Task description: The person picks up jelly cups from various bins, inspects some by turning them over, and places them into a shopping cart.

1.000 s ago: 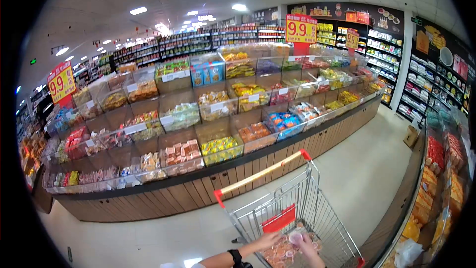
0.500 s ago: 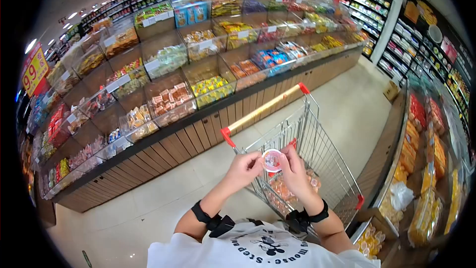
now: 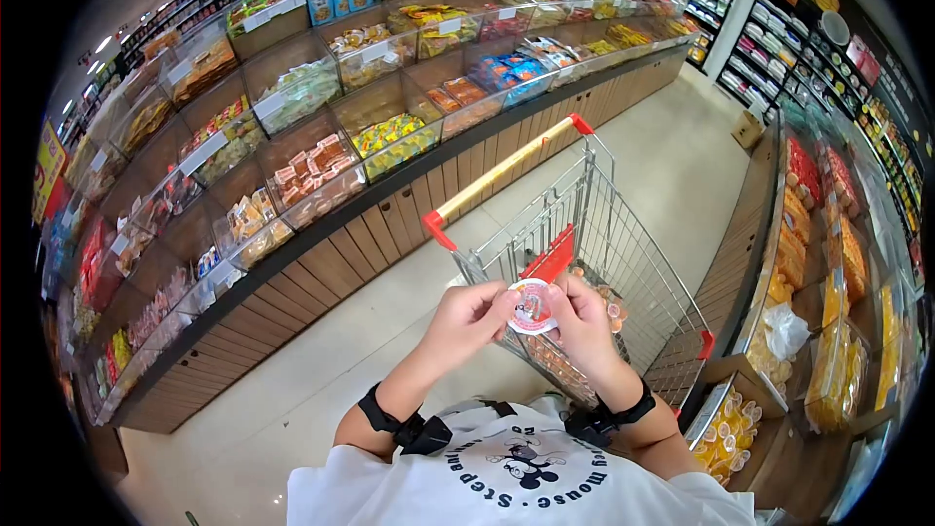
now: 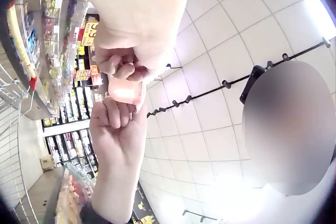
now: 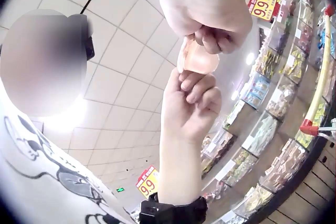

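Note:
A small round cup with a printed white and red lid (image 3: 532,307) is held up in front of the chest. My left hand (image 3: 471,320) pinches its left edge, and my right hand (image 3: 581,319) pinches its right edge, thumbs on the lid. From below, the left wrist view shows the translucent pink cup (image 4: 125,91) between the curled fingers of both hands. The right wrist view shows the same cup (image 5: 200,58), fingers curled at either side. Below the hands, similar cups (image 3: 615,312) lie in the shopping cart, partly hidden by the hands.
The metal cart (image 3: 643,278), with its yellow and red handle (image 3: 506,168), stands just ahead. Sloping bins of wrapped sweets (image 3: 314,170) run along the left. On the right is another bin row, with yellow cups in a box (image 3: 729,436) near my right elbow.
Both hands have risen from over the cart to the chest with the cup. Its printed lid now faces up more plainly. The head view has tilted down.

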`<state>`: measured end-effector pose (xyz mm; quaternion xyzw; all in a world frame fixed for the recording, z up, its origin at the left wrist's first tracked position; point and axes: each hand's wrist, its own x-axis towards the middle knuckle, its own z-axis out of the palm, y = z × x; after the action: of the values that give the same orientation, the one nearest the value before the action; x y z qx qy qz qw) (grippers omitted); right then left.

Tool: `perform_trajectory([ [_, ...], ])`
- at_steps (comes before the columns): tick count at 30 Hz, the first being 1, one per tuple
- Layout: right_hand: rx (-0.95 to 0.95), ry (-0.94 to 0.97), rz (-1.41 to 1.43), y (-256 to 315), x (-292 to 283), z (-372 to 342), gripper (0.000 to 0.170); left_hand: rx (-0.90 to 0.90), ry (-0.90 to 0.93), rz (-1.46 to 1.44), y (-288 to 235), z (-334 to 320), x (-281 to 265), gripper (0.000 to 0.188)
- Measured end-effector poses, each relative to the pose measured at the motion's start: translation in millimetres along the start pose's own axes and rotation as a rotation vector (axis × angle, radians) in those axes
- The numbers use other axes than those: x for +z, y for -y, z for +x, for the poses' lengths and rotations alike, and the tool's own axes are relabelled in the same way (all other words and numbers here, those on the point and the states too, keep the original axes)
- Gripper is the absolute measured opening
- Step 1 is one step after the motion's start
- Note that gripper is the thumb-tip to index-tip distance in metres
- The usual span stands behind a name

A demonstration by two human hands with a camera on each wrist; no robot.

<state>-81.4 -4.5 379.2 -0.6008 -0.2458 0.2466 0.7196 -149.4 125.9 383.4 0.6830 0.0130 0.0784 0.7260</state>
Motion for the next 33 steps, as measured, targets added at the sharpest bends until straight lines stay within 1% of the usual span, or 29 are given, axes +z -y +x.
perform_trajectory([
  [1,-0.013,-0.003,-0.008,2.5,-1.3,0.5,0.022,0.007,0.023,0.035,0.0,1.1,2.0,0.024],
  [3,-0.039,-0.015,-0.022,8.1,-5.2,2.5,0.022,0.085,-0.064,0.046,2.1,1.8,12.2,0.024],
  [6,-0.111,0.07,-0.014,10.2,-20.2,10.2,0.022,0.18,-0.165,0.091,0.1,2.8,30.5,0.022],
  [7,-0.109,0.116,-0.019,13.6,-25.2,11.9,0.022,0.208,-0.195,0.111,-1.8,3.1,34.9,0.022],
  [10,-0.191,0.226,-0.062,19.0,-37.7,16.7,0.023,0.272,-0.209,0.196,-4.5,5.1,43.2,0.021],
  [13,-0.174,0.26,0.009,17.0,-46.9,17.5,0.024,0.356,-0.252,0.254,-5.2,9.6,51.9,0.022],
  [16,-0.103,0.308,0.169,22.9,-53.1,12.7,0.026,0.443,-0.237,0.387,-3.1,13.5,54.9,0.023],
  [19,-0.203,0.294,0.163,19.0,-59.7,12.6,0.026,0.484,-0.213,0.392,-1.8,17.9,60.4,0.024],
  [22,-0.255,0.258,0.126,17.9,-67.0,8.8,0.026,0.496,-0.179,0.392,1.0,22.6,64.4,0.025],
  [25,-0.223,0.198,0.168,17.7,-75.0,0.5,0.025,0.469,-0.132,0.347,2.4,28.7,73.4,0.025],
  [28,-0.253,0.025,0.181,1.7,-88.9,-9.0,0.024,0.443,-0.022,0.43,17.8,39.8,83.1,0.023],
  [29,-0.181,-0.066,0.19,-11.7,-100.1,-14.8,0.022,0.385,0.056,0.529,27.6,48.0,87.6,0.023],
  [31,-0.003,-0.278,0.091,-43.9,-124.4,-29.9,0.023,0.297,0.241,0.725,51.5,71.0,101.1,0.023],
  [32,0.093,-0.398,0.046,-64.4,-139.6,-41.6,0.024,0.26,0.399,0.845,63.8,77.9,107.3,0.021],
  [33,-0.011,-0.535,-0.13,-98.8,-157.0,-55.8,0.021,0.241,0.558,0.968,79.8,82.1,110.0,0.021],
])
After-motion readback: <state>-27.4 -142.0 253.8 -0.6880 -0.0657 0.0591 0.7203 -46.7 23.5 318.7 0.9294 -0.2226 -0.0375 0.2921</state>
